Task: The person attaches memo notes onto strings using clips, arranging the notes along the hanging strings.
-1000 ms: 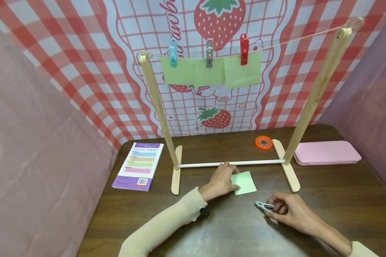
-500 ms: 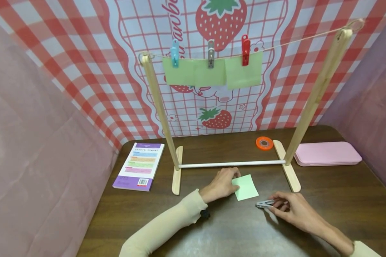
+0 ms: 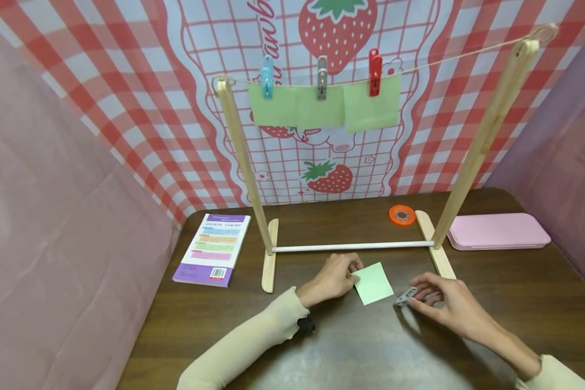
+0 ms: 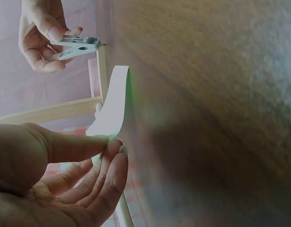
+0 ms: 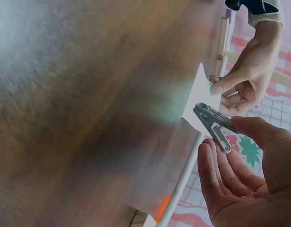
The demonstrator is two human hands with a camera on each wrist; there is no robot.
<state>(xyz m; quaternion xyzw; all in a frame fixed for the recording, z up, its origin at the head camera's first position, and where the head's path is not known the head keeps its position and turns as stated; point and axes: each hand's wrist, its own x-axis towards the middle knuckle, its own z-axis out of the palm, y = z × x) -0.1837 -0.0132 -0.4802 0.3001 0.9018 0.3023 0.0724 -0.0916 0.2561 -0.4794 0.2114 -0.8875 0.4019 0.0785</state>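
My left hand (image 3: 332,277) pinches one edge of a square light-green paper note (image 3: 374,284) between thumb and fingers. In the left wrist view the note (image 4: 112,106) curves up off the table. To its right, my right hand (image 3: 450,306) holds a grey clothespin (image 3: 405,297) by its handles, between thumb and fingertips. The right wrist view shows the clothespin (image 5: 212,124) in front of the note, its nose pointing toward it; whether they touch I cannot tell. Above, three green notes (image 3: 319,108) hang from a string by a blue, a grey and a red clothespin (image 3: 375,75).
A wooden frame with two posts (image 3: 487,141) and a white crossbar (image 3: 351,247) stands behind the hands. A purple-and-white book (image 3: 213,249) lies at left. An orange disc (image 3: 402,215) and a pink case (image 3: 499,231) lie at right, before a checked strawberry cloth.
The left hand has drawn the note slightly toward me and lifted it. In the right hand, the clothespin has turned and its nose now points down-left; the right hand has risen slightly.
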